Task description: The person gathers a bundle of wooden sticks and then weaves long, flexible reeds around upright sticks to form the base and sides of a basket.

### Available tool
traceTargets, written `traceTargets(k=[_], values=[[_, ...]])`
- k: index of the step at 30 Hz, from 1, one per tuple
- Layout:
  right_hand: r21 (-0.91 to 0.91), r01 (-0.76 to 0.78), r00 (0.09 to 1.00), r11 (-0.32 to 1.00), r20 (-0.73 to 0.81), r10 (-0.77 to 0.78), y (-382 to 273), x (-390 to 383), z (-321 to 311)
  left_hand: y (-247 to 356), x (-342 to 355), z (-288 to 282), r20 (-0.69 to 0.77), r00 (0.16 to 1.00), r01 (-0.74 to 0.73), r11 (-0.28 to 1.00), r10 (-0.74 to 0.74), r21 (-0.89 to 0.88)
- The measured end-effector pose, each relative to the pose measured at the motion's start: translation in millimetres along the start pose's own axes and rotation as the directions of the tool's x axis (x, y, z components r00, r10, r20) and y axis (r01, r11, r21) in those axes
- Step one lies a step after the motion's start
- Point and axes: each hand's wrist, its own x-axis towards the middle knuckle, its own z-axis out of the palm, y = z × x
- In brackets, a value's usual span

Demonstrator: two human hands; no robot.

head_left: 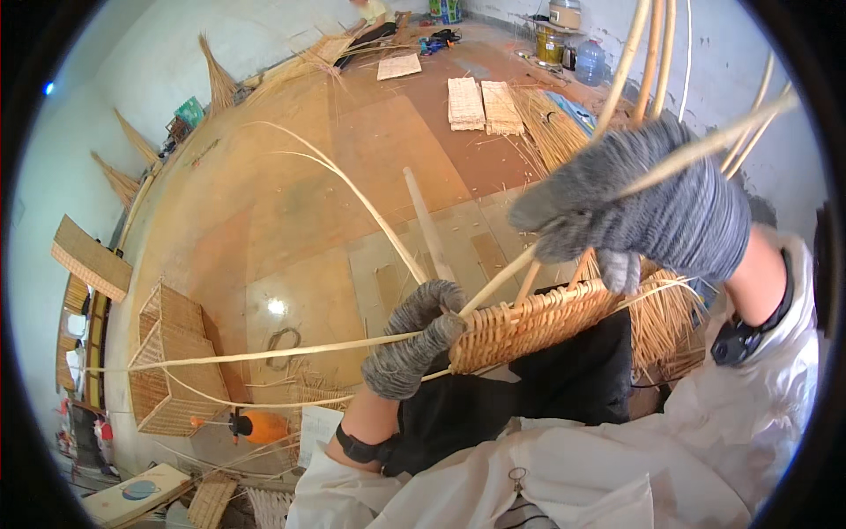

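Observation:
A partly woven wicker panel point(538, 324) lies across my lap, with upright rods point(654, 57) rising from its far right part. My left hand point(412, 339), in a grey knitted glove, is closed round the panel's left end, thumb and fingers pinching there. Long pale rods fan out from that end to the left and up. In a matching glove, my right hand point(643, 198) is raised above the panel, its fingers wrapped on a pale wicker rod point(696, 152). This rod runs from the panel's left end through the hand toward the upper right.
Woven box frames point(181, 361) and an orange spray bottle point(263, 427) stand at left. Bundled rods point(665, 322) lie by my right side. Farther off are flat woven panels point(480, 106), a water jug point(590, 62) and another person point(374, 16) seated on the floor.

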Motion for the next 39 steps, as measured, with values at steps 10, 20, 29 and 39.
traceTargets(k=[10, 20, 29, 39], values=[[0.455, 0.305, 0.677, 0.837, -0.722, 0.145, 130.6, -42.8, 151.0, 34.0, -1.4, 22.1, -0.045, 0.986, 0.164, 0.966, -0.159, 0.202], [0.37, 0.252, 0.455, 0.894, -0.861, 0.229, 95.4, -17.4, 162.1, 46.6, -7.7, 48.5, -0.163, 0.984, 0.133, 0.889, -0.067, 0.438], [0.539, 0.386, 0.393, 0.749, -0.83, 0.395, 70.9, 5.5, 171.5, 49.7, -6.7, 55.2, -0.191, 0.98, 0.138, 0.869, -0.051, 0.476], [0.505, 0.474, 0.309, 0.721, -0.862, 0.401, 68.0, 18.0, 172.4, 42.6, 4.6, 43.5, -0.147, 0.988, 0.053, 0.763, 0.056, 0.644]])
